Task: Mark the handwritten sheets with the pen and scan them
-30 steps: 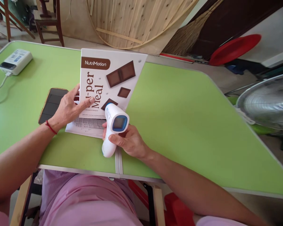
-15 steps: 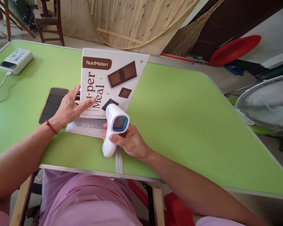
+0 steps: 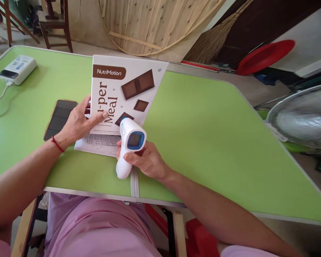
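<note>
My left hand (image 3: 82,120) grips the left edge of a white box (image 3: 147,76) printed "NutriMotion" with pictures of chocolate pieces. Its thumb lies on the printed face, and the other fingers are mostly hidden behind. Below the box's lower edge shows a sheet of paper (image 3: 96,147) covered in small writing. In my right hand (image 3: 148,160) is a white infrared thermometer (image 3: 125,167), held by its handle. The small blue-framed screen faces me and looks dark. Its front end overlaps the lower right part of the box from my view.
A phone (image 3: 59,116) lies face up left of the box. Farther left, a white power bank (image 3: 23,69) with a cable rests on the green table (image 3: 203,142). A fan (image 3: 305,114) stands beyond the right edge, and a wooden chair (image 3: 56,23) behind the far left.
</note>
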`<state>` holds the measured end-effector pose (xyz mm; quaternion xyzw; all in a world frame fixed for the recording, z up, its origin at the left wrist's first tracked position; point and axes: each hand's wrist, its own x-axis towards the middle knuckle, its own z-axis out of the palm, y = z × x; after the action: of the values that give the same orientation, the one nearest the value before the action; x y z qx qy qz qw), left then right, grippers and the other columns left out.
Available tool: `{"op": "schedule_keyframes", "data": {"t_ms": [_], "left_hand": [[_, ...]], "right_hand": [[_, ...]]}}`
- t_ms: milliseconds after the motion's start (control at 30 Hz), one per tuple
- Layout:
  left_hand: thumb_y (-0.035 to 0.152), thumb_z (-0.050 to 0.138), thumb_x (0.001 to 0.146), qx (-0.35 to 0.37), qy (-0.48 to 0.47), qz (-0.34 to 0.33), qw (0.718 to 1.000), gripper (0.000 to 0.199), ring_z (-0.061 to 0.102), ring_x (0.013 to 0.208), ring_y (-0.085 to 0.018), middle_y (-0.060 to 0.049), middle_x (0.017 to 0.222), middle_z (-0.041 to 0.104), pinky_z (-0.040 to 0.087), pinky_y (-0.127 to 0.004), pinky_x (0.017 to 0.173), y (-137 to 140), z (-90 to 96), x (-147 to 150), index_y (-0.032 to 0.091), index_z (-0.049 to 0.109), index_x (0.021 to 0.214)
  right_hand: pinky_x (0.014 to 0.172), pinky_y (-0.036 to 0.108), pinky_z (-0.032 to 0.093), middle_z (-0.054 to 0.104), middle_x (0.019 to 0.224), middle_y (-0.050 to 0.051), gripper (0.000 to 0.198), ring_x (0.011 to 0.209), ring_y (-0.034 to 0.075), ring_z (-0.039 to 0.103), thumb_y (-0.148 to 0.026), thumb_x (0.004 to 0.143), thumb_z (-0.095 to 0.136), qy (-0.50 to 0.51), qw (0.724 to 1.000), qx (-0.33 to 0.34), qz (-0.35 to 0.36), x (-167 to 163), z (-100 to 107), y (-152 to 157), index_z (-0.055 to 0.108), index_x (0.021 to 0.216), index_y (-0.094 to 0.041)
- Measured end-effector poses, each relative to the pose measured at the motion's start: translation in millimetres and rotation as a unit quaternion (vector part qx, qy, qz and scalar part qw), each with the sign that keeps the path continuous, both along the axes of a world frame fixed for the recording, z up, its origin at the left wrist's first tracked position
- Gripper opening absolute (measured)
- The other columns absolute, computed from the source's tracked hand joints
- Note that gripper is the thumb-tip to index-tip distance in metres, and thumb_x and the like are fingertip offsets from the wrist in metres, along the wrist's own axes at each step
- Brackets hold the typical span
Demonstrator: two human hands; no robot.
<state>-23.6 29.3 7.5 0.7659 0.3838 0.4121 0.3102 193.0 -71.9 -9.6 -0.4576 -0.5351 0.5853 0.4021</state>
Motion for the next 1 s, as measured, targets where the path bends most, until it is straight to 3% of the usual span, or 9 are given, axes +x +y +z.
{"op": "schedule_keyframes", "data": {"t_ms": [300, 633, 867, 1000], "left_hand": [[0.063, 0.071, 0.084, -0.019, 0.008, 0.0, 1.0, 0.048, 0.069, 0.095, -0.025, -0.006, 0.112, 0.073, 0.056, -0.035, 0.079, 2.3, 0.5, -2.9, 0.02, 0.065, 0.104], [0.059, 0.083, 0.071, -0.136, -0.057, -0.031, 0.989, 0.055, 0.071, 0.094, -0.026, -0.007, 0.104, 0.075, 0.059, -0.035, 0.076, 1.0, 4.1, -2.7, 0.018, 0.069, 0.104], [0.06, 0.081, 0.073, -0.134, -0.051, -0.019, 0.989, 0.053, 0.07, 0.099, -0.028, -0.008, 0.107, 0.074, 0.059, -0.039, 0.083, -1.7, 9.3, -3.7, 0.018, 0.069, 0.102], [0.057, 0.082, 0.074, -0.117, -0.063, -0.026, 0.991, 0.051, 0.07, 0.097, -0.028, -0.008, 0.107, 0.074, 0.06, -0.039, 0.079, -0.9, 8.6, -4.9, 0.019, 0.068, 0.105]], "right_hand": [[0.066, 0.033, 0.056, 0.069, 0.076, 0.004, 0.05, 0.07, 0.017, 0.064, -0.063, 0.062, 0.085, 0.013, 1.0, 0.0, 0.002, -0.9, -1.2, 1.0, 0.065, 0.075, -0.019], [0.067, 0.035, 0.054, 0.067, 0.076, 0.003, 0.05, 0.07, 0.018, 0.062, -0.063, 0.061, 0.086, 0.008, 1.0, -0.016, -0.006, 1.9, -1.9, 1.6, 0.064, 0.075, -0.02], [0.067, 0.036, 0.057, 0.069, 0.076, 0.003, 0.053, 0.07, 0.018, 0.065, -0.061, 0.059, 0.088, 0.041, 0.999, -0.024, -0.021, 3.2, -3.3, -0.1, 0.064, 0.083, -0.021], [0.064, 0.035, 0.057, 0.069, 0.074, 0.003, 0.051, 0.068, 0.018, 0.066, -0.059, 0.06, 0.088, 0.039, 0.999, -0.013, -0.017, 4.0, -1.7, 0.0, 0.062, 0.082, -0.021]]}}
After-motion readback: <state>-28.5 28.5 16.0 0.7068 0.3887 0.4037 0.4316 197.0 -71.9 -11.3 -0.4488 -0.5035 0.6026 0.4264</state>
